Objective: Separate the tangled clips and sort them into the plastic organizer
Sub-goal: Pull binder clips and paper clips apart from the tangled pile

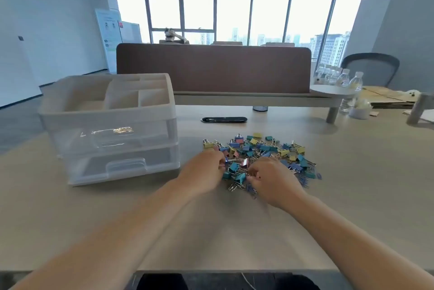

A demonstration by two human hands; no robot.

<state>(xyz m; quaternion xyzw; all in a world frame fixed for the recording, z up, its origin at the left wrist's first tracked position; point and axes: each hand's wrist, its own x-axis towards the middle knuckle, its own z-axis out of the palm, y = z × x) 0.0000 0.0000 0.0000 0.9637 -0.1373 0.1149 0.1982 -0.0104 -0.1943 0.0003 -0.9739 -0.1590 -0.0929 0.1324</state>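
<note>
A: Head view: which step?
B: Untangling, I'd judge: left hand [206, 170] and right hand [272, 181], each grip pinched on clips [234, 167] between them; organizer [108, 125] sits left of both. Next calls for easing one free.

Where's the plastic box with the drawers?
In the head view, the plastic organizer stands on the table at the left, just left of the clip pile.

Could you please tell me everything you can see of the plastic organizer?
The plastic organizer is a unit of cloudy, see-through white plastic. Its open top is split into several compartments, with no clips visible in them; below sit two drawers, both pushed in, the lower with a handle. It stands upright on the table, left of the clip pile. Neither the left hand nor the right hand touches it.
</note>
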